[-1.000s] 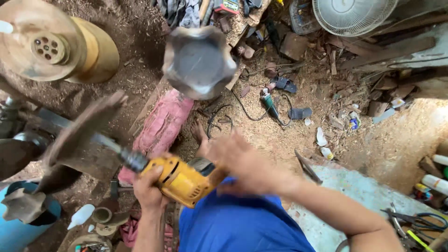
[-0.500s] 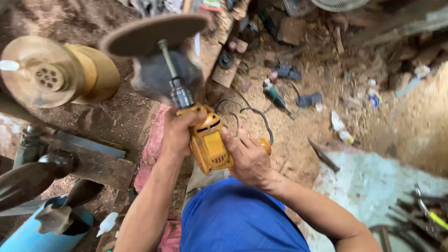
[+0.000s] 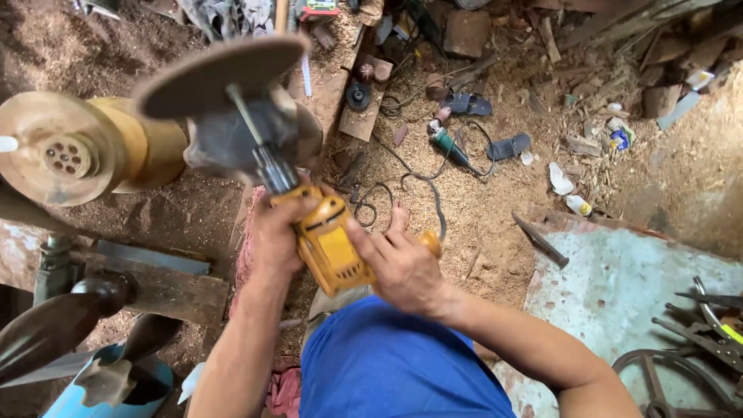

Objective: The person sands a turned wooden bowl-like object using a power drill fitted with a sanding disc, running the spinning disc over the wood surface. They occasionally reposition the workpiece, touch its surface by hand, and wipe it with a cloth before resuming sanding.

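I hold a yellow power drill (image 3: 334, 246) upright in both hands. My left hand (image 3: 280, 232) grips the front of its body, just below the chuck. My right hand (image 3: 401, 265) wraps the rear of the body and handle. A round flat sanding disc (image 3: 218, 76) sits on the drill's shaft, tilted, at the upper left. Directly behind the disc is a dark turned wooden piece (image 3: 255, 135). A tan wooden lathe piece with a holed round face (image 3: 70, 151) lies to the left.
Sawdust covers the ground (image 3: 464, 209). A green-handled tool with a black cable (image 3: 449, 147), sandals (image 3: 511, 145), wood scraps and bottles lie beyond. A pale slab (image 3: 619, 286) carrying metal tools (image 3: 708, 325) is at right. A wooden beam (image 3: 155, 282) and blue container (image 3: 62, 399) are at left.
The drill and its disc have shifted left and slightly down, staying upright. Both hands kept their grip. One second ago the drill pointed left and low.
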